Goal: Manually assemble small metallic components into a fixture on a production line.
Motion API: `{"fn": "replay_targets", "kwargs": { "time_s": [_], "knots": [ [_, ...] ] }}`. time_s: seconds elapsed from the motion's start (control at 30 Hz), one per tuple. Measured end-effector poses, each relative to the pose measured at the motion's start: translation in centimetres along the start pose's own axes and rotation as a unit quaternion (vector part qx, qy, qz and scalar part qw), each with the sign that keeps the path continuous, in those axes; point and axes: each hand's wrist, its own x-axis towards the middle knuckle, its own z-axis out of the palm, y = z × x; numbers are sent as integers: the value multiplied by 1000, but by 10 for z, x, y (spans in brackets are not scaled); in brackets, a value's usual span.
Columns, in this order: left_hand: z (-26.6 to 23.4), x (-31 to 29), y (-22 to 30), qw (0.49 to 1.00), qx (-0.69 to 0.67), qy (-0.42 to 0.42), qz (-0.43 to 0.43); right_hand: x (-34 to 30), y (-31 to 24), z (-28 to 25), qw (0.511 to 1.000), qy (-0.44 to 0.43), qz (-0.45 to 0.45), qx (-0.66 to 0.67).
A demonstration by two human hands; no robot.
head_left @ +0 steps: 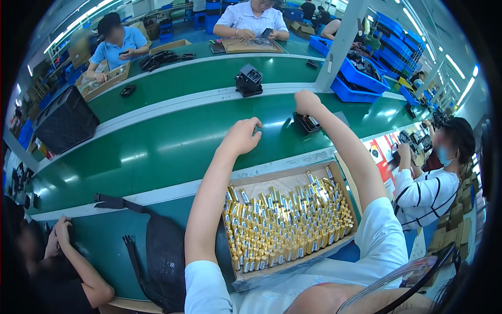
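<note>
Over the green conveyor belt (172, 138), my left hand (242, 137) hovers with fingers loosely bent and the thumb apart; nothing shows in it. Farther right, my right hand (308, 103) is closed, knuckles up, directly above a small black case (307, 124) on the belt. Battery-like cylinders show inside that case. My right fingertips are hidden, so whether they touch the case or pinch something cannot be seen. Between my forearms, close to my body, sits a cardboard box (357, 209) of gold and white batteries (285, 225), mostly standing upright, some leaning at the back.
A black device (249, 81) stands on the ledge beyond the belt. Blue bins (361, 78) of black parts lie right of it beside a white post (342, 42). A black crate (66, 119) and a black bag (163, 256) are at left. Several co-workers sit around.
</note>
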Motion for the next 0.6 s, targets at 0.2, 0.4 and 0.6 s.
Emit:
{"fn": "replay_targets", "kwargs": {
  "time_s": [0.2, 0.4, 0.6],
  "knots": [
    [2, 1, -7, 999, -6, -21, -30, 7, 2, 24, 1000, 3, 12, -9],
    [5, 9, -3, 999, -14, -33, -30, -3, 18, 26, 998, 54, 18, -3],
    [15, 3, -18, 992, -53, 102, -42, -51, -53, -40, 996, 42, -83, -15]
  ]
}}
